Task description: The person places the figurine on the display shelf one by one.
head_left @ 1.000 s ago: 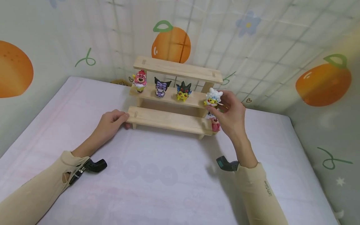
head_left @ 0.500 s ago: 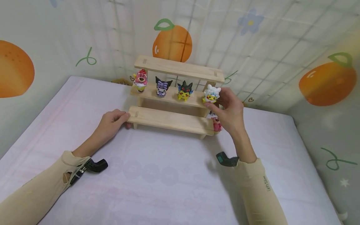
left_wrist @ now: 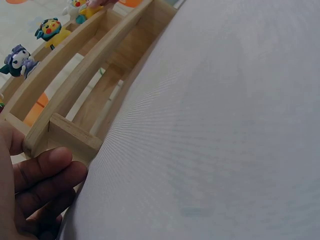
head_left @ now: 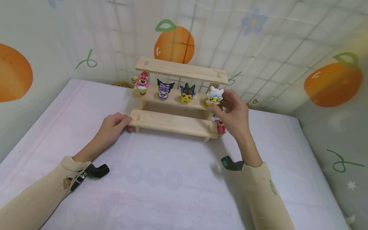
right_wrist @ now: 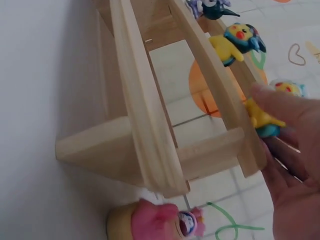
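My right hand (head_left: 234,111) pinches a yellow figurine in a fluffy white hood (head_left: 214,95) at the right end of the middle board of a three-tier wooden display shelf (head_left: 172,122). In the right wrist view, my thumb (right_wrist: 280,102) lies across this figurine, whose feet are at the board. My left hand (head_left: 115,124) grips the left end of the lowest board. Along the middle board stand a pink bear figurine (head_left: 142,82), a purple-and-black figurine (head_left: 164,89) and a yellow figurine with a dark hood (head_left: 187,93).
Another pink bear figurine (head_left: 220,127) stands on the table beside the shelf's right end, with a further small figure partly hidden behind it. A white cloth covers the table (head_left: 161,185). Behind stands a curtain (head_left: 218,35) printed with oranges over a wire grid.
My right hand has brought the white-hooded figurine slightly left and over the right end of the middle board. The left hand stays on the lowest board.
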`<state>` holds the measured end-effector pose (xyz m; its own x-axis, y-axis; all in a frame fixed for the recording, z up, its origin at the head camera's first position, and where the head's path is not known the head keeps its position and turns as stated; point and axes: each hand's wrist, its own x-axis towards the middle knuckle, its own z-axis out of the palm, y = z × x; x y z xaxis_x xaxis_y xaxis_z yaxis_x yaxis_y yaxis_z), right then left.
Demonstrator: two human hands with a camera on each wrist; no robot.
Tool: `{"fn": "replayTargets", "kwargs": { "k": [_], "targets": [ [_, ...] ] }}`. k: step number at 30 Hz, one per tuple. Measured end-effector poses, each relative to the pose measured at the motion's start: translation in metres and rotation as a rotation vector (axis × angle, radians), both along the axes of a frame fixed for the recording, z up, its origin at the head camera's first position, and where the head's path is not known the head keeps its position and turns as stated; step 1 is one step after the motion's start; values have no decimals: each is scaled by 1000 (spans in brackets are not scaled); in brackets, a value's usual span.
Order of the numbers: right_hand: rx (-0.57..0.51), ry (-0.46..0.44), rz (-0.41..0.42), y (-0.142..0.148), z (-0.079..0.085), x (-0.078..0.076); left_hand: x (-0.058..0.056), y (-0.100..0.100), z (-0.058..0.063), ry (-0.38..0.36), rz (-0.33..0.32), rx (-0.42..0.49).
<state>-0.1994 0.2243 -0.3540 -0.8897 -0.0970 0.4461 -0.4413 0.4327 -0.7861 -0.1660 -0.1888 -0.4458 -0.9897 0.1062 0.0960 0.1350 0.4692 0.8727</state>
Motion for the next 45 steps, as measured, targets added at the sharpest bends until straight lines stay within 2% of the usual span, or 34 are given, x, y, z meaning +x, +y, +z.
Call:
{"fn": "replayTargets", "kwargs": {
  "k": [3,5,10,13,19,23,29,38,45],
  "targets": [
    [-16,-3,-1,10,0,5,1,-1,-1,-8,3,-6],
    [-89,9,-1,20,0,9,2,-1,0,-7,3,-11],
    [-212,104,-88,49,-2,11,1,-1,4,9,0,-14],
    [-194,143,-184,62,-6,12,1,-1,6,4,3,-12],
    [-162,149,-308,69,-13,17,2,-3,5,-6,7,-8],
    [-161,110,-343,69,-22,20,3,-3,5,-6,9,-1],
    [-128,25,-300,76,-40,18,3,-3,5,11,13,-2],
    [-20,-165,-296,91,-73,2,3,-2,7,6,4,-3],
    [26,-228,-297,93,-79,1,0,-1,1,0,2,-1]
  ]
}}
